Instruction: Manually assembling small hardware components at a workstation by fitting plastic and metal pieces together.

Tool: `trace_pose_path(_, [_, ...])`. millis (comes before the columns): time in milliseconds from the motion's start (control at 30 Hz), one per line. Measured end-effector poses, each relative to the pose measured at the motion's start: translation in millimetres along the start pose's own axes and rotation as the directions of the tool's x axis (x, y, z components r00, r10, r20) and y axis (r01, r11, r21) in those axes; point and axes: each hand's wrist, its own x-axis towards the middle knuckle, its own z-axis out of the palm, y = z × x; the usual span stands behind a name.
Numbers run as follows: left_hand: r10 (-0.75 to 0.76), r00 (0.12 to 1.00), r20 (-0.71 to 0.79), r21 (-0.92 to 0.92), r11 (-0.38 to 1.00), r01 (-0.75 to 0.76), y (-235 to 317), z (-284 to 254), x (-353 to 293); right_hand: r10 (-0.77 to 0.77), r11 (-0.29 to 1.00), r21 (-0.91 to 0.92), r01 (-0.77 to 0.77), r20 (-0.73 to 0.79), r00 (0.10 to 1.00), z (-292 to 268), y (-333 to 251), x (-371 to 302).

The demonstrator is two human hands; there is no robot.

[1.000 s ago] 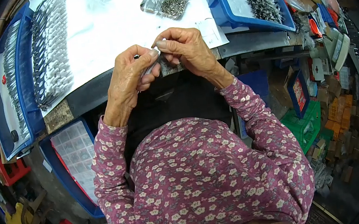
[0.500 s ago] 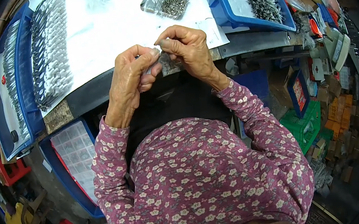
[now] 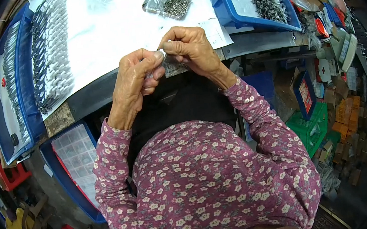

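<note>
My left hand (image 3: 134, 77) is closed in a pinch in front of me, over the near edge of the table. Between its thumb and fingers shows a small whitish part (image 3: 163, 54), mostly covered by the fingertips. Close against it, my right hand (image 3: 194, 50) is also pinched, thumb against forefinger. Whatever the right fingertips hold is too small to make out. Beyond the hands, a clear plastic bag of small metal screws (image 3: 176, 7) lies opened on the white sheet (image 3: 109, 42). To the left, many white-and-black parts (image 3: 55, 61) lie in packed rows.
A blue tray (image 3: 231, 13) of dark small parts stands at the far right of the table. Another blue tray (image 3: 26, 86) with thin parts is at the left edge. Below the table, a blue bin (image 3: 73, 193) holds a clear divided case. A green crate (image 3: 318, 122) stands lower right.
My right hand has shifted slightly left, its wrist a little lower, fingertips still at the left ones. The whitish part shows more clearly now. My left hand has barely moved.
</note>
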Motion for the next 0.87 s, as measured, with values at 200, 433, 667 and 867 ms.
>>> trace_pose_path(200, [0.006,1.000,0.021,0.011,1.000,-0.007,-1.2,-3.4,2.1,-0.011,0.999,-0.039,0.012,0.009,1.000,-1.6,2.3,1.9])
trace_pose_path(433, [0.007,1.000,-0.016,0.016,1.000,-0.007,-0.7,3.7,0.8,-0.053,0.988,-0.144,0.045,-0.053,0.997,2.3,-0.7,-1.8])
trace_pose_path(667, [0.076,0.997,0.001,-0.008,0.997,-0.076,-2.2,-0.1,-5.2,-0.207,0.735,-0.670,0.099,-0.083,0.975,-24.3,-30.4,18.2])
trace_pose_path(867, [0.075,0.997,0.022,0.053,0.996,-0.076,-4.0,-2.7,-5.0,-0.325,0.189,-0.964,0.186,0.117,0.938,-56.2,-17.4,54.5])
